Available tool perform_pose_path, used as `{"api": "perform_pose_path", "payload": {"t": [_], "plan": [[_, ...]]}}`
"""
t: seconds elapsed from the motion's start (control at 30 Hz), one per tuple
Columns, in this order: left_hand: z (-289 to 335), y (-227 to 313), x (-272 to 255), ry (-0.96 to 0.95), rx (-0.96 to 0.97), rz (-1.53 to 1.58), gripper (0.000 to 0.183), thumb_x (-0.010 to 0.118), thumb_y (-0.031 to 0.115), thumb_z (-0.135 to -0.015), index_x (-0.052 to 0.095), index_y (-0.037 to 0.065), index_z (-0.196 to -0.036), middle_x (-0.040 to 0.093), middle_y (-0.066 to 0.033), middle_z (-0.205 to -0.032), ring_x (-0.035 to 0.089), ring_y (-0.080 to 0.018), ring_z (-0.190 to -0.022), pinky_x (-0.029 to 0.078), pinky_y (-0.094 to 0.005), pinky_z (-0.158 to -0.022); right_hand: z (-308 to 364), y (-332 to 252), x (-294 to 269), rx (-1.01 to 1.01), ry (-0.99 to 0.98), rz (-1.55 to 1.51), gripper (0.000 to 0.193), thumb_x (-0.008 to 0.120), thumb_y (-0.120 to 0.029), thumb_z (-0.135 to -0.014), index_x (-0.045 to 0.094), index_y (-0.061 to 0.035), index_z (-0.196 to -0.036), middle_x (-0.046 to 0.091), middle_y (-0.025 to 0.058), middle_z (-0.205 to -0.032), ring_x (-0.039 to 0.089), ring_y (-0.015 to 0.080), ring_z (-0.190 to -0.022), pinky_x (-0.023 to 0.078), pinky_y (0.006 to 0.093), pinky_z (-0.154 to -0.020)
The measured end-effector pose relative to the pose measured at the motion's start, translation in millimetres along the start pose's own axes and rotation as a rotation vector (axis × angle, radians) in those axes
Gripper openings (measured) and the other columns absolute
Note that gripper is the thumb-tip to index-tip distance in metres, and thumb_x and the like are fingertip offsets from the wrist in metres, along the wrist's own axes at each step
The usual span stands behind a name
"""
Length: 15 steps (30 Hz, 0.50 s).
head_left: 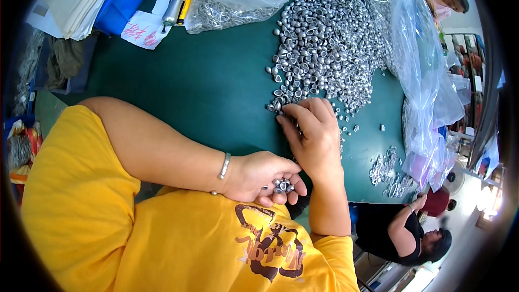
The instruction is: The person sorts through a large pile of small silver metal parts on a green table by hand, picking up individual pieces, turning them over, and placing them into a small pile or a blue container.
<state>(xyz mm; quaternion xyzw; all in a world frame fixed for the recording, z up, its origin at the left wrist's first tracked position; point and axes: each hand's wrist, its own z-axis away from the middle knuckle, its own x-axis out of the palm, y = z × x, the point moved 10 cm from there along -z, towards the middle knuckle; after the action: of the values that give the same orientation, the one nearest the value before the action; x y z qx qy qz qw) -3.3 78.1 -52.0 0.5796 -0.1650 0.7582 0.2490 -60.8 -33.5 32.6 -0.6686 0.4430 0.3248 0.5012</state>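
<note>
My left hand [251, 176] is cupped palm up in front of my body, with several small silvery metal pieces [283, 186] lying in its curled fingers. They look like little hollow, drop-shaped shells. Just to the right, my right hand [316, 138] reaches to the near edge of a big heap of the same metal pieces [332, 38] on the green table. Its thumb and forefinger close around a piece at the heap's lower left corner; the fingers partly cover it. A metal bangle [225, 165] circles my left wrist.
A clear bag of metal rings [232, 8], a yellow pen-like tool [186, 5] and a marked paper slip [143, 31] lie at the back. Plastic bags [424, 86] line the right edge, near a small pile of metal parts [388, 173]. A seated person [403, 232] works at right; another stands farther back.
</note>
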Motion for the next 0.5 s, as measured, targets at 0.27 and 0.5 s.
{"api": "perform_pose_path", "payload": {"t": [0.27,0.5], "plan": [[1,1,-3,0.040,-0.003,0.001,0.040,0.031,0.034,-0.094,0.050,-0.001,-0.100,0.051,-0.0083,-0.084,0.041,-0.0111,-0.058,0.032,-0.0209,-0.048,9,6,-10,-0.003,0.060,-0.285,0.022,0.064,0.008,-0.064,0.059,-0.0024,-0.083,0.060,0.0090,-0.088,0.057,0.0221,-0.071,0.045,0.0293,-0.062],[0,3,-3,0.060,0.013,0.028,0.039,0.034,0.033,-0.092,0.051,-0.001,-0.096,0.051,-0.0091,-0.078,0.042,-0.0120,-0.057,0.034,-0.0230,-0.046,42,53,17,0.609,0.102,-1.654,0.018,0.051,0.008,-0.081,0.057,0.0070,-0.098,0.059,0.0206,-0.097,0.063,0.0222,-0.082,0.055,0.0295,-0.071]]}}
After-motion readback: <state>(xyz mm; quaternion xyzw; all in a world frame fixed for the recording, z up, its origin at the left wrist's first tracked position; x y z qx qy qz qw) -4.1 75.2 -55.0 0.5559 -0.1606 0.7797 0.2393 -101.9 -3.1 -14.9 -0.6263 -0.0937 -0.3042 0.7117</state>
